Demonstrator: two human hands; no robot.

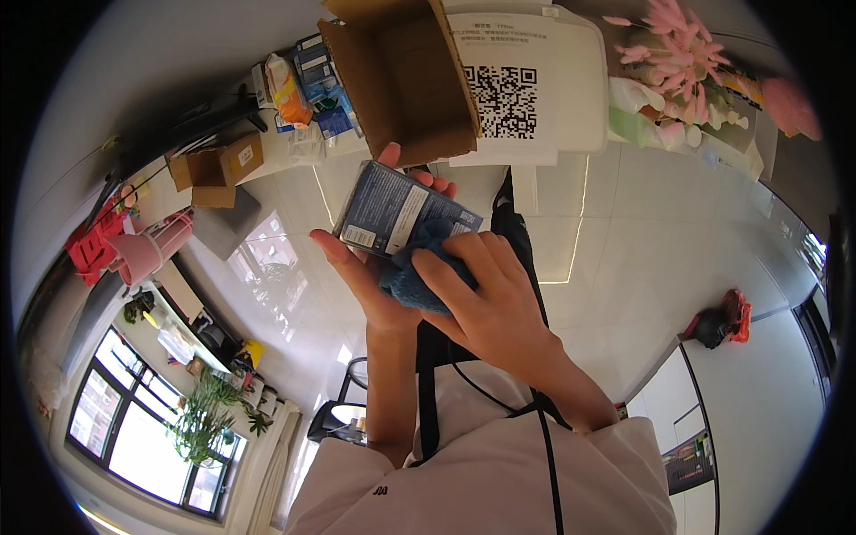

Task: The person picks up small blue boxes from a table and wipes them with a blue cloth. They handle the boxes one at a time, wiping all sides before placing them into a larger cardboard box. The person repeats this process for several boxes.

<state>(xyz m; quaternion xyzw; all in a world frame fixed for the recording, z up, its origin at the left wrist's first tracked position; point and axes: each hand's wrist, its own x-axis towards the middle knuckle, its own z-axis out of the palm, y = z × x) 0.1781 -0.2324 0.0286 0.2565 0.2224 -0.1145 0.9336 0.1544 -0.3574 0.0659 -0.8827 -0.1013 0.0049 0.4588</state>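
A dark blue flat box with printed text and a barcode rests tilted in my left hand. The thumb is at its near left side, and fingertips show past its far edge. My right hand grips a bunched blue cloth and presses it on the box's lower right part. The cloth hides that corner. Just beyond my hands, an open cardboard box stands at the front of the white surface, with its inside bare.
Beside the cardboard box lies a white sheet with a printed code. Blue packages and an orange-white packet sit left of it. Further left is a smaller open carton. Pink dried flowers stand at the right.
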